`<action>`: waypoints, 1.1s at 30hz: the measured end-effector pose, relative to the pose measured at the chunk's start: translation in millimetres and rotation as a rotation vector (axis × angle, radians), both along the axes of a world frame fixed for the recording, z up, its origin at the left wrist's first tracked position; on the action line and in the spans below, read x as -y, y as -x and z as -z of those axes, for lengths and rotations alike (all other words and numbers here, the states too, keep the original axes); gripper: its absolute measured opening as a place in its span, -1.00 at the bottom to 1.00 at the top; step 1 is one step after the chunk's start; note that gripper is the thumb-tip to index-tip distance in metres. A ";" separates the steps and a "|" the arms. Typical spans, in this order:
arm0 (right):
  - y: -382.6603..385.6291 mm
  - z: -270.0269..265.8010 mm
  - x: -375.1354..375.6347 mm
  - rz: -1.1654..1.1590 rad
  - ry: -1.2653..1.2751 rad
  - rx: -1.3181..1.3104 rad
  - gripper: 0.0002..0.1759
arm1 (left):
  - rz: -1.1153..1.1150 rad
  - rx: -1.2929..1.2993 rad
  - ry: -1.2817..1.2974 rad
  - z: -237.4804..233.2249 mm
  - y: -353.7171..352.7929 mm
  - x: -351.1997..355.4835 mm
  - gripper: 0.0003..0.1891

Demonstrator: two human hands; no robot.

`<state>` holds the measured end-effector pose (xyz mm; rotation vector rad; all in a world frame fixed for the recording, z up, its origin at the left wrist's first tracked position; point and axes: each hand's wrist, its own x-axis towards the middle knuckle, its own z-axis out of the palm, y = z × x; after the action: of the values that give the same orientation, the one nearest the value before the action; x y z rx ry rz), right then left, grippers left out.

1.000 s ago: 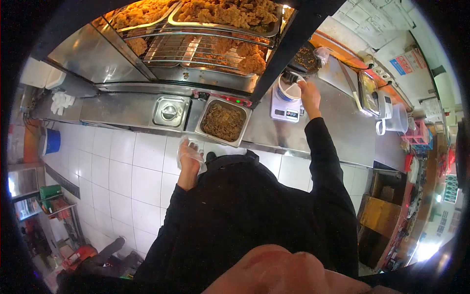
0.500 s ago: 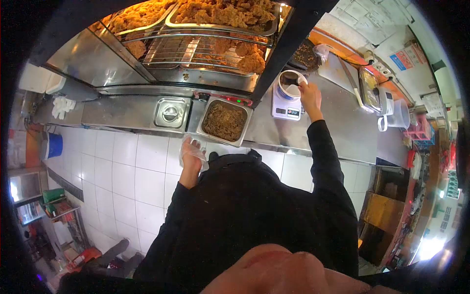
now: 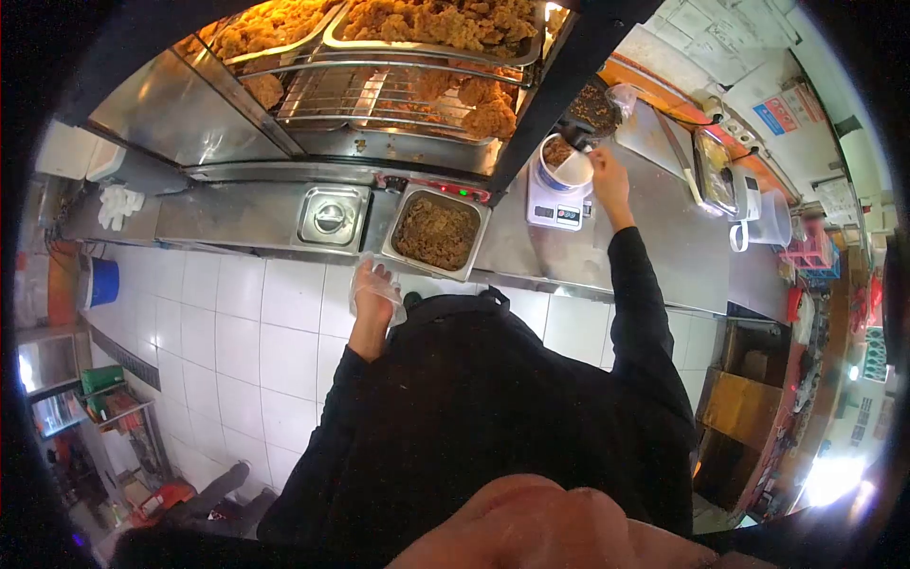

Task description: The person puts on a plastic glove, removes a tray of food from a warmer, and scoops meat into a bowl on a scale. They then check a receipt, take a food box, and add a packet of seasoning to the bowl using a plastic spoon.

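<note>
My right hand [image 3: 609,177] is closed on a black scoop-like utensil [image 3: 578,136], tipped up over the far rim of a white-and-blue tub [image 3: 566,177]. Brown minced food [image 3: 556,152] shows inside the tub, beside a white piece that looks like a divider. The tub rests on a white digital scale [image 3: 555,214]; its display is too small to read. Loosely curled and apart, the fingers of my left hand [image 3: 373,296] hold nothing. That hand wears a clear plastic glove, close to the front left corner of a steel pan [image 3: 387,248] of brown minced food.
A lidded steel container [image 3: 332,216] sits left of the pan. Fried chicken [image 3: 436,24] fills trays in the heated cabinet above. Right of the scale lie a long knife [image 3: 678,147], a cutting board [image 3: 645,133] and a clear jug [image 3: 773,223]. A person's leg [image 3: 223,484] shows at lower left.
The black utensil has moved up out of the tub towards its far rim, uncovering brown food inside. My right hand has shifted slightly right. My left hand stays nearly still.
</note>
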<state>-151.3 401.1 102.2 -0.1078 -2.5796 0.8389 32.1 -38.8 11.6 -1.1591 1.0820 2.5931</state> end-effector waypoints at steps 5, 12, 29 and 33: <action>0.5 3.4 -33.3 0.095 0.921 0.375 -0.76 | -0.007 0.042 -0.028 -1.1 -2.9 -2.6 -0.52; -84.1 -30.5 14.4 -0.089 1.582 0.720 -0.81 | -0.029 -0.037 -0.234 -20.6 -7.3 -9.0 -0.37; -103.7 -10.9 242.0 -0.817 -0.196 0.472 -0.83 | 0.069 -0.120 -0.187 -57.3 -3.0 -15.9 -0.30; -99.2 0.4 242.0 -0.782 -0.212 0.475 -0.83 | 0.076 -0.084 -0.200 -56.3 -3.4 -16.4 -0.31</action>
<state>-52.2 159.1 101.8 0.9207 -3.1720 0.8448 35.4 -22.5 67.9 -0.9551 0.8387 2.6388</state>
